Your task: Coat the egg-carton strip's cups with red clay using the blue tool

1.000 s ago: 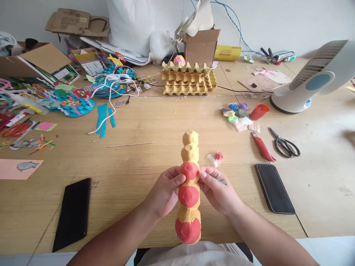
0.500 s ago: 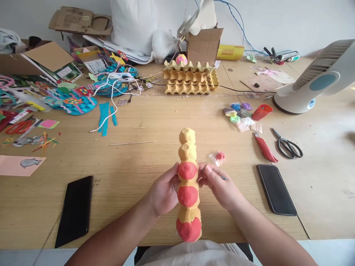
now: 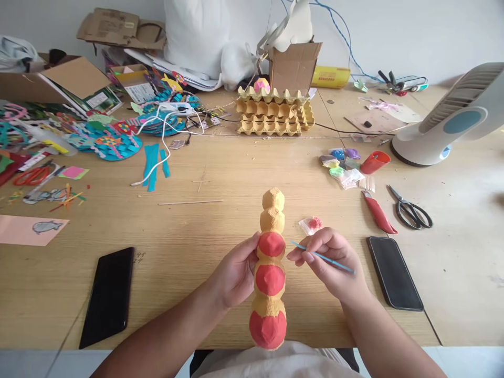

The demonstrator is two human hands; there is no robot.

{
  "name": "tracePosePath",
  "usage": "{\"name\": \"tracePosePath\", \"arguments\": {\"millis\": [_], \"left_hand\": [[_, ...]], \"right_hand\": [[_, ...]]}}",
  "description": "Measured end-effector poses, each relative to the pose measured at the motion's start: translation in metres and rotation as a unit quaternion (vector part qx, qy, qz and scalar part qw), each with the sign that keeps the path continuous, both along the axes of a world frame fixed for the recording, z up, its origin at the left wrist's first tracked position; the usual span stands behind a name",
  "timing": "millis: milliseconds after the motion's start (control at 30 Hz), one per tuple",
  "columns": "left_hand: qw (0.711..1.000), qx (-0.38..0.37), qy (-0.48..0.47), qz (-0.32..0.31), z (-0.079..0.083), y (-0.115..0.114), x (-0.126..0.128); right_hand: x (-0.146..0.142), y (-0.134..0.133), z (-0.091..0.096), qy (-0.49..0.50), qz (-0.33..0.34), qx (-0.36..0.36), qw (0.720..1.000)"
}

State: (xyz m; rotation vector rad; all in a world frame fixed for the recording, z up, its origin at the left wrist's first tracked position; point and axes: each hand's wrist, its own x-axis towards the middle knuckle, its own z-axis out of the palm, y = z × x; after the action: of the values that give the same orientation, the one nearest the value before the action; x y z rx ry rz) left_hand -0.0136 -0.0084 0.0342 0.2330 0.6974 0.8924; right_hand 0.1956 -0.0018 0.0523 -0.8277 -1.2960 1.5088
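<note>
A yellow egg-carton strip (image 3: 271,218) of several bumps stands out over the table's near edge; three of its bumps carry red clay caps. My left hand (image 3: 236,273) is closed round the strip's left side, thumb against the uppermost red cap. My right hand (image 3: 328,260) sits just right of the strip, apart from it, pinching a thin blue stick (image 3: 323,257) that points up-left toward the strip. A small clear bag with red clay (image 3: 311,224) lies on the wooden table (image 3: 189,247) just beyond my right hand.
Black phones lie at the near left (image 3: 107,296) and near right (image 3: 395,272). A red utility knife (image 3: 377,212), scissors (image 3: 411,212), a red cup (image 3: 374,161) and small clay bags (image 3: 340,164) sit right. Stacked egg trays (image 3: 273,111), a fan (image 3: 452,118) and paper craft clutter (image 3: 106,144) fill the back.
My right hand has drawn away from the strip to the right and now shows the blue stick pinched in its fingers. My left hand keeps its hold on the strip.
</note>
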Motion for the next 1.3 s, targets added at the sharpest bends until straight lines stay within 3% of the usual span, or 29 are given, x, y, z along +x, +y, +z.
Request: {"name": "tracePosePath", "arguments": {"millis": [167, 400, 667, 1300], "left_hand": [[0.999, -0.026, -0.028, -0.002, -0.002, -0.001, -0.001], [0.998, -0.06, -0.032, -0.009, 0.004, -0.001, 0.0], [0.997, -0.046, -0.055, -0.006, 0.002, -0.002, 0.001], [0.996, -0.059, -0.062, -0.004, 0.001, -0.003, 0.001]], "right_hand": [[0.0, 0.002, -0.004, 0.021, 0.026, 0.001, 0.999], [-0.006, 0.0, 0.002, -0.042, -0.002, 0.095, 0.995], [-0.008, 0.006, 0.005, -0.118, 0.042, 0.214, 0.969], [-0.011, 0.005, 0.003, -0.178, -0.041, 0.243, 0.953]]}}
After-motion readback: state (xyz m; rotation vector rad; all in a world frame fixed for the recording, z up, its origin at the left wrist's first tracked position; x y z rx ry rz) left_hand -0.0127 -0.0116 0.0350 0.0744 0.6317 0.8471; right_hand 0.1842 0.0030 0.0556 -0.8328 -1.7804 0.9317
